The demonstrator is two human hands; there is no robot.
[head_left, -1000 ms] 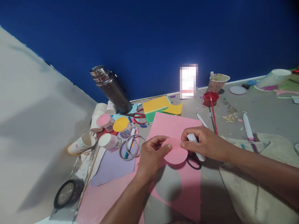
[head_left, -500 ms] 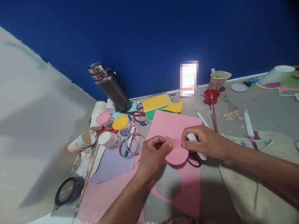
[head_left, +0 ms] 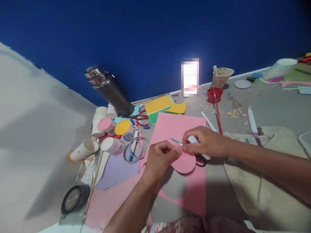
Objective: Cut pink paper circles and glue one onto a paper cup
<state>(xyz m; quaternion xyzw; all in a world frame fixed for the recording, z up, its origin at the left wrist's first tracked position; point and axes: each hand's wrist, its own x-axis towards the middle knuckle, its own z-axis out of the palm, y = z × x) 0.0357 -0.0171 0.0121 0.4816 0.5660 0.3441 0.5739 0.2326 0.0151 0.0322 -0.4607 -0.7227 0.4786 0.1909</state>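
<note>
Just below the frame's centre, the left hand (head_left: 161,158) and right hand (head_left: 207,141) pinch a pink paper disc (head_left: 184,162) at its upper edge, fingertips close together; the right also cradles a white tube (head_left: 192,139). Handling that rim seems the step underway; the next move calls for a light grip. The disc looks plain and round, held over a pink sheet (head_left: 179,122).

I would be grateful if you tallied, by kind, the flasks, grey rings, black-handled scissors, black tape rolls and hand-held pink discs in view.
Flask: 1
Grey rings: 2
Black-handled scissors: 1 pair
Black tape roll: 1
Hand-held pink disc: 1
Total: 6
</note>
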